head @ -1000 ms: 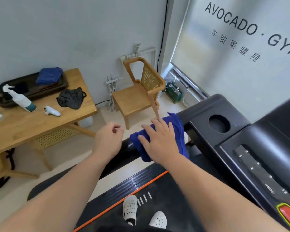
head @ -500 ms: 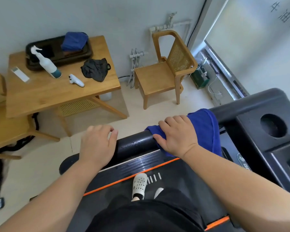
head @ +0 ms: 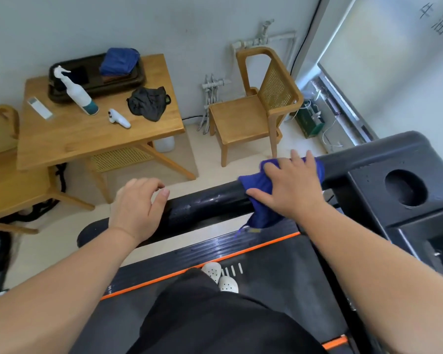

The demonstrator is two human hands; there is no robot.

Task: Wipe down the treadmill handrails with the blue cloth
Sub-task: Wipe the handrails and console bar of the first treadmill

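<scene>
Pressing crumpled blue cloth (head: 256,180) onto black tubular treadmill handrail (head: 210,203), right hand (head: 292,187) lay fingers spread | left hand (head: 136,203) hovered nearby — loosely curled, empty.

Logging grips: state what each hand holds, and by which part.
Right hand presses the blue cloth over its middle, flat against the handrail; left hand holds nothing.

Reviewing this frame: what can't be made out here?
Head view: the handrail stretch beneath the blue cloth, covered by the cloth and the right hand pressing it.
Head view: whether the left hand touches the handrail; its back hides the palm.
Head view: the treadmill console, cut off by the right edge.
Head view: the wall lettering, cut off at the top right corner.
</scene>
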